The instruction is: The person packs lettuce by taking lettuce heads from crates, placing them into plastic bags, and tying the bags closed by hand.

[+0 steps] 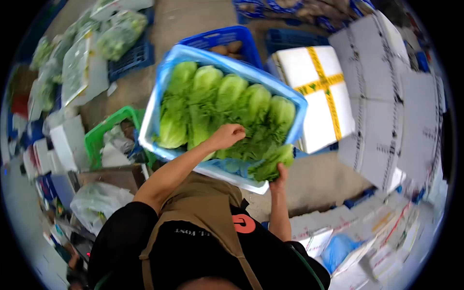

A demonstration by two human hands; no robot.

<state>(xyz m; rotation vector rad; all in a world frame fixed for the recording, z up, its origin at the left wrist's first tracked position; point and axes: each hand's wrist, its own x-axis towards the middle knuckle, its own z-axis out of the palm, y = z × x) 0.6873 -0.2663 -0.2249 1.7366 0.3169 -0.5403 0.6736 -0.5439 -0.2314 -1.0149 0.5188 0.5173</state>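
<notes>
A white foam box (149,116) lined with blue plastic holds several heads of green lettuce (231,92), laid in rows. My left hand (227,136) is over the middle of the box, its fingers curled close above the leaves; whether they pinch a leaf is not visible. At the box's near right corner, my right hand (279,179) grips the base of one lettuce head (273,163), whose leaves point left over the blue liner. The fingers beneath that head are partly hidden.
Behind the box stands a blue crate (249,41) with brown produce. A taped white foam box (314,96) is at the right, beside stacked cartons (372,96). A green crate (108,126) and a plastic bag (100,203) are at the left.
</notes>
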